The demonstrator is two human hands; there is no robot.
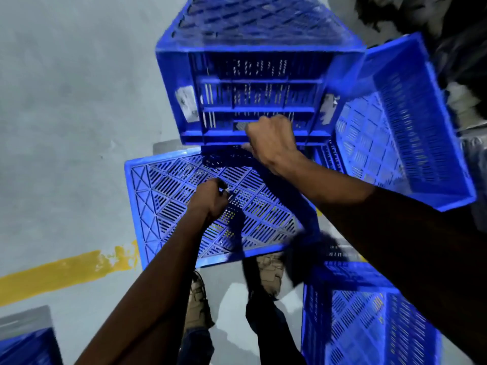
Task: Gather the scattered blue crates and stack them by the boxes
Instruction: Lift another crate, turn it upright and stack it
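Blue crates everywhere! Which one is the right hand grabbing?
The right hand grips the upside-down crate at the top middle, fingers curled in its side handle slot. The tilted crate beside it and the flat crate under the left hand aren't in that hand.

You will find no text here that can be read. The upturned blue crate in front of you carries two pale, worn stickers on its near wall, a left sticker and a right sticker, but both are scuffed and blurred and no letter or number comes clear on either. A small grey plate sits low on the same wall, just beside your right hand, and whatever is on it is too small and smeared to tell. The yellow floor line is plain paint and bears no wording.
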